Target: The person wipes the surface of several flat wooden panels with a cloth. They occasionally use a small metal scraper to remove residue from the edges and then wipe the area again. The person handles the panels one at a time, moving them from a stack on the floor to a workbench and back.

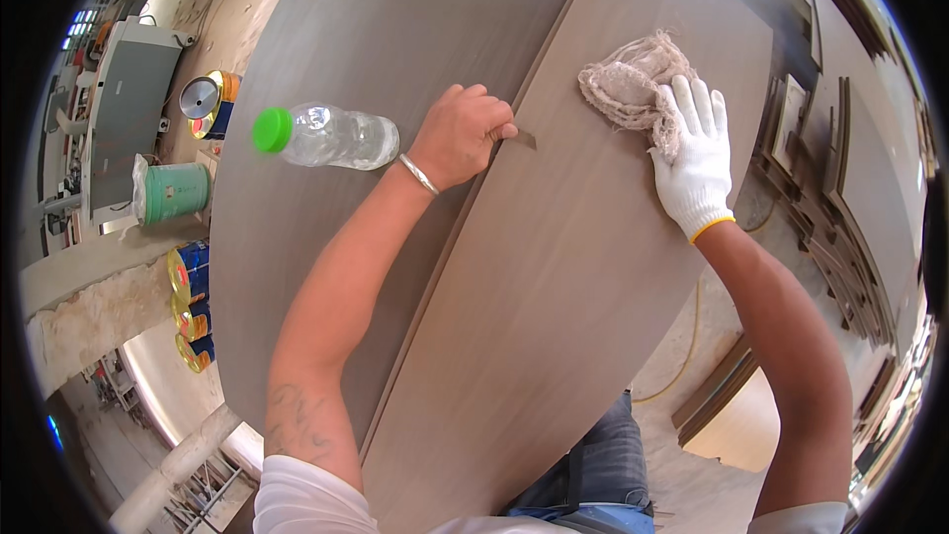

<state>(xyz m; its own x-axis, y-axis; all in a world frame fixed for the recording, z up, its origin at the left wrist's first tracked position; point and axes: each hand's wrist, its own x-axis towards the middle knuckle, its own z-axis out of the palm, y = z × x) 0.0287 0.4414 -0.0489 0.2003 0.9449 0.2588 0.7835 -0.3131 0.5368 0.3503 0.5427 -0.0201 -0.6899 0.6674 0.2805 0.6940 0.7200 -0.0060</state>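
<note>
My left hand point(463, 134), bare with a silver bangle at the wrist, is closed on a small thin blade point(526, 140). The blade's tip sticks out past my thumb over the near edge of a long grey-brown wood panel point(554, 267). On that panel my right hand point(696, 153), in a white knit glove with a yellow cuff, lies flat with its fingers stretched out. A crumpled pinkish-beige rag point(633, 84) rests against its fingers and in the gap by the thumb. Left of my left hand, a clear bottle point(336, 136) with a green cap lies on its side.
Under the bottle spreads a darker grey panel surface point(415, 20). Beyond its left edge stand a green bucket point(176, 190), several blue and gold cans point(194, 282) and a grey machine point(136, 109). Stacked boards point(840, 198) lean at the right, and a yellow hose point(692, 336) runs along the floor.
</note>
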